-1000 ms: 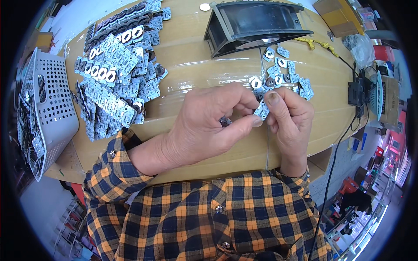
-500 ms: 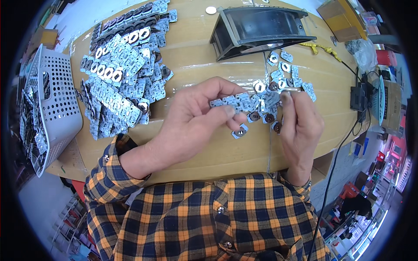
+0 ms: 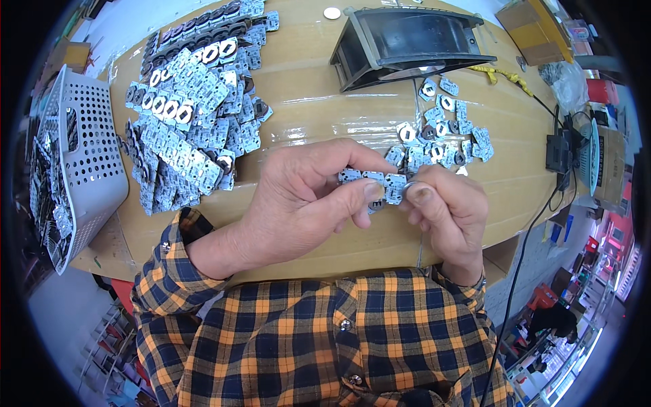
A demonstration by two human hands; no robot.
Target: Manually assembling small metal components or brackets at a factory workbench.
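Observation:
Between the thumb and fingers of my left hand (image 3: 305,200) is a short strip of small blue-grey circuit boards (image 3: 393,192), held over the table. My right hand (image 3: 453,211) is closed in a pinch at the strip's right end. A small silvery disc (image 3: 408,187) shows partly at its thumb tip, against or very close to the end board; the fingers hide the rest. Just beyond both hands lie several loose small boards (image 3: 435,153), some bearing white or dark round parts. One more board is partly hidden under my left fingertips.
A large heap of board strips (image 3: 180,146) covers the table's left side, beside a grey perforated basket (image 3: 102,149) of boards. A black fan-like frame (image 3: 413,44) stands at the back, near a white disc (image 3: 331,13). Cardboard boxes (image 3: 536,30) and a black cable (image 3: 525,264) are at right.
My right hand has come left and nearer from the loose boards to the strip's right end. My left hand has moved the strip slightly right and nearer, still gripping it.

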